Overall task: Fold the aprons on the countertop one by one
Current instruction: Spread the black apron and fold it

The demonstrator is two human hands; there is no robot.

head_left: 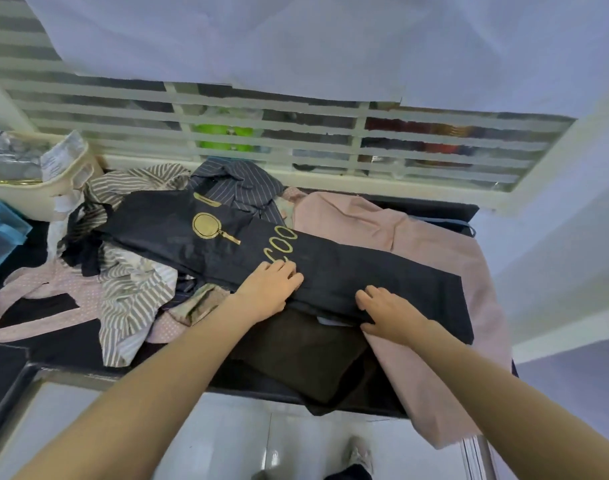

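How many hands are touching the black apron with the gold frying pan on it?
2. The left hand lies on the black apron beside its gold letters. The right hand rests on the apron's near edge, further right.

Gold letters "COO" show on the black apron (199, 237).

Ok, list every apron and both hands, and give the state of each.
Black apron: folded into a long strip, gold print up.
Pink apron: spread flat beneath the black one.
Striped aprons: crumpled, unfolded.
Left hand: pressing flat on the black apron.
Right hand: fingers resting on the black apron's near edge.
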